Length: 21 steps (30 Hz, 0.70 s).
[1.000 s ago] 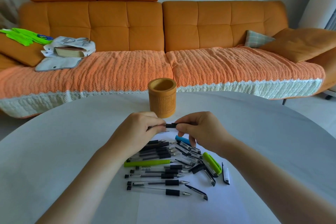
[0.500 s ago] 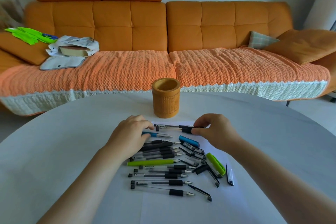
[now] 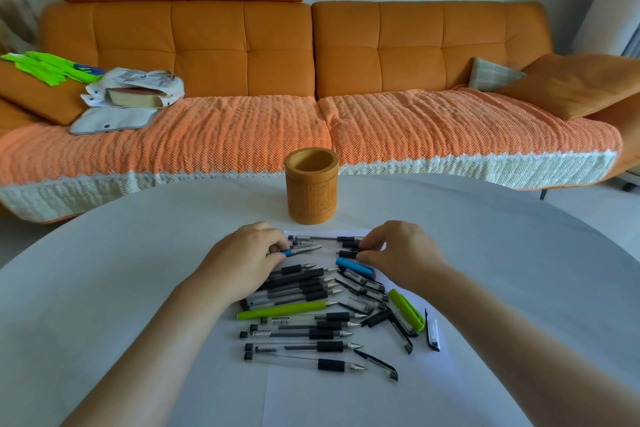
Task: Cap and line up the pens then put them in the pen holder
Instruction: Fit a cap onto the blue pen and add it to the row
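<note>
A brown cylindrical pen holder [image 3: 311,185] stands upright and empty at the far middle of the round table. Just in front of it, a capped black pen [image 3: 323,238] lies across the top of a white paper sheet [image 3: 346,392]. My left hand [image 3: 247,262] pinches a blue uncapped pen [image 3: 294,251] by its grip, tip pointing right. My right hand [image 3: 401,253] has its fingertips closed on a short black cap [image 3: 349,245] beside that pen's tip. Nearer me lie several uncapped black pens [image 3: 304,288], a green pen [image 3: 282,310], a blue cap [image 3: 355,267], a green cap [image 3: 407,310] and loose black caps [image 3: 375,362].
The grey round table [image 3: 104,288] fills the near view. Behind it stands an orange sofa [image 3: 242,45] with a woven cover, a book in a bag [image 3: 133,95] and green items [image 3: 48,68] at its left, and cushions [image 3: 581,87] at its right.
My hands, which were raised joining a cap onto a black pen, came down; the capped pen now lies at the sheet's top. My left hand took the blue pen and my right moved to a black cap.
</note>
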{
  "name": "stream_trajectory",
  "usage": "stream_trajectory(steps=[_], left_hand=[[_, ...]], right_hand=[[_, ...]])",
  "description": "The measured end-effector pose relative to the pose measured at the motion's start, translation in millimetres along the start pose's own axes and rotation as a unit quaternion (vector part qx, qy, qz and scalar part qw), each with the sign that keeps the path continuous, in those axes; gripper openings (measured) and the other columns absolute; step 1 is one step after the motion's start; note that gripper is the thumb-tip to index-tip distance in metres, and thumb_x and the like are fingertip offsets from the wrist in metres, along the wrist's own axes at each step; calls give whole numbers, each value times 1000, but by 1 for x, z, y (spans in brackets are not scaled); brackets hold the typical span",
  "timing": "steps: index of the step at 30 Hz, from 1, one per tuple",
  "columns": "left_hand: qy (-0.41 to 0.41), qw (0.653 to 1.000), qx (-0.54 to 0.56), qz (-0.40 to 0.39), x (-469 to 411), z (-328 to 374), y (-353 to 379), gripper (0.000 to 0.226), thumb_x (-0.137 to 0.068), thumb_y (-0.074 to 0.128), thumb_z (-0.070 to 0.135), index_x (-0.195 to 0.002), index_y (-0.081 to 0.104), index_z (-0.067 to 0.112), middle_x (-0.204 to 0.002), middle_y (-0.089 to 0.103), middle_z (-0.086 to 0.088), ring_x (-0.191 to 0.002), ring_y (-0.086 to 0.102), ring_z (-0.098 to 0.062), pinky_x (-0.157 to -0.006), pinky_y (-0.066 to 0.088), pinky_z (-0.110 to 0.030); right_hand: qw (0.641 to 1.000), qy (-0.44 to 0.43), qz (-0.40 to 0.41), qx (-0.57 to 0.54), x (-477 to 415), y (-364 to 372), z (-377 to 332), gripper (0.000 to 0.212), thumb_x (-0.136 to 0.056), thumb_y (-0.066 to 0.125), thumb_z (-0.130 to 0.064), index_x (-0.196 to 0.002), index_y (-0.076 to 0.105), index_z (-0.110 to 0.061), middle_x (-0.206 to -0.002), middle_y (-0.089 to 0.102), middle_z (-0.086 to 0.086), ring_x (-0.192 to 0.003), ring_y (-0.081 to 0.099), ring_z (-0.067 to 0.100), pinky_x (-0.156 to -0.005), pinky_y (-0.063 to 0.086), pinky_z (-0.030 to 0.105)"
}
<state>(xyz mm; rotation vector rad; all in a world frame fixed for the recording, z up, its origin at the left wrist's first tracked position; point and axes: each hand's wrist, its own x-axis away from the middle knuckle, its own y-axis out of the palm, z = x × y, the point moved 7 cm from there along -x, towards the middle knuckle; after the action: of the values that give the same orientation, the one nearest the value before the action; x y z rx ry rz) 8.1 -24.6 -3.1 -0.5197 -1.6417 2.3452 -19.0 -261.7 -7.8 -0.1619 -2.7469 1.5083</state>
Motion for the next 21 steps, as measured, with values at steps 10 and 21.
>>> stream_trajectory(steps=[10, 21], left_hand=[[20, 999, 29, 22, 4, 16, -5, 16, -99, 48, 33, -110, 60, 36, -102, 58, 20, -86, 55, -7, -67, 41, -24], [11, 998, 55, 10, 3, 16, -2, 18, -98, 48, 37, -110, 63, 36, -105, 58, 19, -91, 57, -6, -80, 51, -32]], right_hand=[[995, -55, -50, 62, 14, -2, -19, 15, -89, 62, -45, -91, 75, -37, -96, 69, -17, -88, 63, 8, -74, 56, 29], [992, -74, -57, 85, 14, -1, -20, 18, -95, 56, -42, -106, 68, -34, -104, 68, -13, -91, 62, 13, -78, 54, 34]])
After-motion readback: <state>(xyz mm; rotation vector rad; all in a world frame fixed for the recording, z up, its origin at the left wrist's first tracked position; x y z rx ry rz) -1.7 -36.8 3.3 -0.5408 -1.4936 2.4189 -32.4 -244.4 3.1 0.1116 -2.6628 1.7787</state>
